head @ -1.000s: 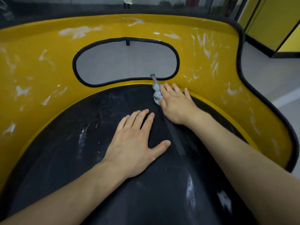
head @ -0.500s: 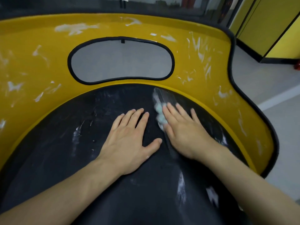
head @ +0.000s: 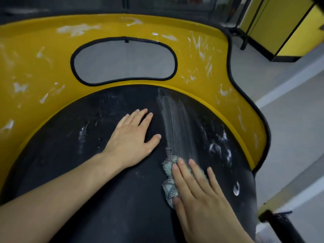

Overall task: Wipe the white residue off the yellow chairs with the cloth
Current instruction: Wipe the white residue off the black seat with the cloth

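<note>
A yellow chair [head: 43, 55] with a black-edged oval opening in its back fills the view, and white residue smears streak its yellow shell. Its black seat [head: 87, 172] carries white flecks and a long pale wiped streak [head: 177, 123] running from the back edge toward me. My right hand [head: 198, 193] lies flat with straight fingers on a small crumpled light-blue and checked cloth [head: 168, 178], pressing it onto the seat at the streak's near end. My left hand [head: 131, 139] rests flat and spread on the seat, left of the streak, holding nothing.
Grey floor [head: 289, 120] lies to the right of the chair. Yellow panels with black frames [head: 284, 27] stand at the upper right. A dark object [head: 280, 223] sits at the lower right beside the seat.
My right hand dragged the cloth from the seat's back edge down toward me, leaving a long pale streak. My left hand stayed flat in place.
</note>
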